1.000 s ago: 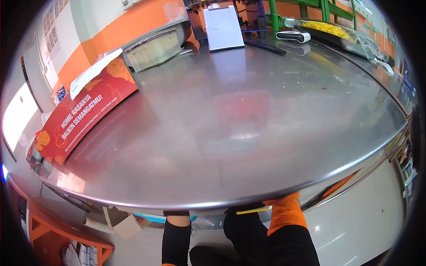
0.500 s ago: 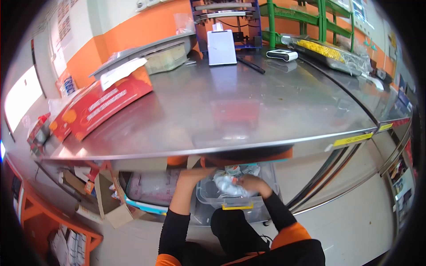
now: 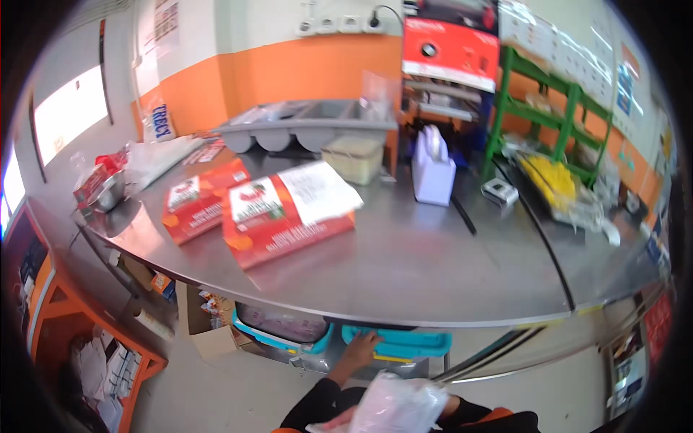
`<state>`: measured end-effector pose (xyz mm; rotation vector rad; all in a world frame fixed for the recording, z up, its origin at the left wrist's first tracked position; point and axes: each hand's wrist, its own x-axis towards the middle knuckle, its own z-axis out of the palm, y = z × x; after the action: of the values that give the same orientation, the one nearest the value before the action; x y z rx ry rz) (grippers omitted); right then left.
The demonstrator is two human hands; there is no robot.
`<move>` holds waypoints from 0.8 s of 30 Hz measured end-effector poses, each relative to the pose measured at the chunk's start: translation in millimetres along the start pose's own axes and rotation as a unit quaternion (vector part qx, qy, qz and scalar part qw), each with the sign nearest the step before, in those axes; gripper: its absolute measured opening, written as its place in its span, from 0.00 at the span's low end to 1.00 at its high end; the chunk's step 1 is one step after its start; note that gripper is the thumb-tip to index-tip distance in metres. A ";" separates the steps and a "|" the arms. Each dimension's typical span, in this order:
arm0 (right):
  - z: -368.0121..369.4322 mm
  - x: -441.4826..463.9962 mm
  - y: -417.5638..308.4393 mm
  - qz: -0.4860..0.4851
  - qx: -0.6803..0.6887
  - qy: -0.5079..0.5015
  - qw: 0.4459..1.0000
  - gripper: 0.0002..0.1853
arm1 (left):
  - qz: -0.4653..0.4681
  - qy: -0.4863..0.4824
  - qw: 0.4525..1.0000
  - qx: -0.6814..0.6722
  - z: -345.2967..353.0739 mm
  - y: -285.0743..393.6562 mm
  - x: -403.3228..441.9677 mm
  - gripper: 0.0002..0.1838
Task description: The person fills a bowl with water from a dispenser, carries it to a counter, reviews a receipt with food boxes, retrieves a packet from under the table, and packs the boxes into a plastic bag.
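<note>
My left hand (image 3: pixel 363 348) reaches down to the teal lid (image 3: pixel 410 340) of a bin on the shelf under the metal table. Its fingers lie on the lid's left end, stretched out. Close to my body is a plump, clear plastic bag (image 3: pixel 397 404) with whitish contents that I cannot make out. My right hand (image 3: pixel 450 405) grips this bag from the right side, mostly hidden behind it. A yellow latch (image 3: pixel 393 359) shows at the bin's front.
Two red printed boxes (image 3: pixel 289 234) stand on the metal table (image 3: pixel 433 267), papers on one. Behind are a grey divided tray (image 3: pixel 307 130), a lidded tub (image 3: pixel 354 160) and a green rack (image 3: pixel 505 108). Below, a second teal-edged bin (image 3: pixel 285 328) sits beside an open carton (image 3: pixel 209 339).
The plastic bag has come out of the bin and up to my body in my right hand. A teal lid now covers the bin, under my left hand. The view has tilted up and left.
</note>
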<state>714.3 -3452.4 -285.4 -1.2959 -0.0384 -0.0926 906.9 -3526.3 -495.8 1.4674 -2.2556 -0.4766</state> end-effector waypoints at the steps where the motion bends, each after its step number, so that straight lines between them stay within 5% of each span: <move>1: 3.7 -4.6 -21.5 0.011 -0.010 0.005 1.000 0.12 | 0.019 0.043 0.995 0.087 13.8 -2.6 -5.8 0.28; 2: 5.9 -11.0 -44.9 0.019 -0.024 0.016 0.999 0.12 | 0.036 0.082 0.981 0.175 28.4 -4.6 -13.8 0.30; 5: 8.7 -33.8 -129.3 0.038 -0.104 0.086 0.990 0.13 | -0.017 0.087 0.982 0.168 18.6 31.3 -41.4 0.32; 8: -8.6 -56.8 -222.9 0.041 -0.178 0.236 0.955 0.15 | -0.060 0.045 0.993 0.091 -28.5 85.7 -85.8 0.35; 9: -13.3 -62.9 -246.8 0.040 -0.202 0.310 0.928 0.16 | -0.107 0.048 0.993 -0.035 -39.2 101.0 -106.9 0.37; 10: -17.7 -65.6 -266.6 0.036 -0.224 0.383 0.895 0.16 | -0.148 0.055 0.974 -0.160 -48.3 115.3 -127.9 0.39; 14: -45.9 -57.9 -300.5 0.093 -0.401 0.582 0.702 0.19 | -0.312 0.032 0.909 -0.275 -98.2 173.8 -210.7 0.36; 17: -84.8 -76.1 -286.4 0.141 -0.618 0.523 0.570 0.16 | -0.418 0.083 0.819 -0.385 -143.3 198.6 -251.3 0.21; 18: -76.5 -69.2 -306.2 0.184 -0.596 0.533 0.571 0.17 | -0.444 0.069 0.803 -0.392 -171.6 203.1 -256.4 0.15; 20: -52.2 -39.3 -348.9 0.272 -0.552 0.549 0.566 0.18 | -0.372 0.186 0.868 -0.272 -234.6 208.1 -254.2 0.08; 21: -58.8 -38.4 -352.7 0.211 -0.601 0.528 0.562 0.20 | -0.409 0.215 0.864 -0.200 -282.8 215.5 -238.2 0.07; 24: -50.1 23.3 -379.1 0.089 -0.394 0.560 0.723 0.22 | -0.429 0.421 0.787 -0.138 -378.2 204.8 -203.1 0.08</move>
<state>702.1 -3603.5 66.5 -1.8819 1.3038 -0.7910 1013.1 -3283.7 -100.8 1.9458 -0.7303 -0.2705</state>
